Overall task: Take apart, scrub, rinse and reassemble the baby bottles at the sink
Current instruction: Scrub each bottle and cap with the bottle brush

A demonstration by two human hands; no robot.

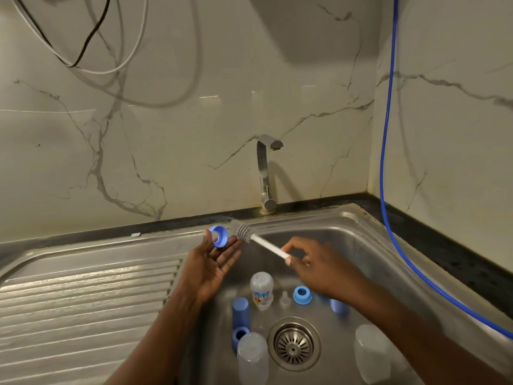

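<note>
My left hand [212,262] holds a blue bottle ring [218,236] at its fingertips above the sink's left side. My right hand [311,263] pinches the white handle of a bottle brush [245,232], whose grey head lies right beside the ring. Down in the sink basin [341,240] stand a printed bottle [261,292], a clear teat [284,298], a second blue ring [302,295], blue caps [240,311] [339,308], another blue ring [239,335] and two clear bottles [253,357] [373,354].
A steel tap [265,173] stands behind the basin, with no water running. The ribbed drainboard [83,301] lies to the left. The drain strainer [294,344] sits mid-basin. A blue hose [388,134] hangs down the right wall; cables hang upper left.
</note>
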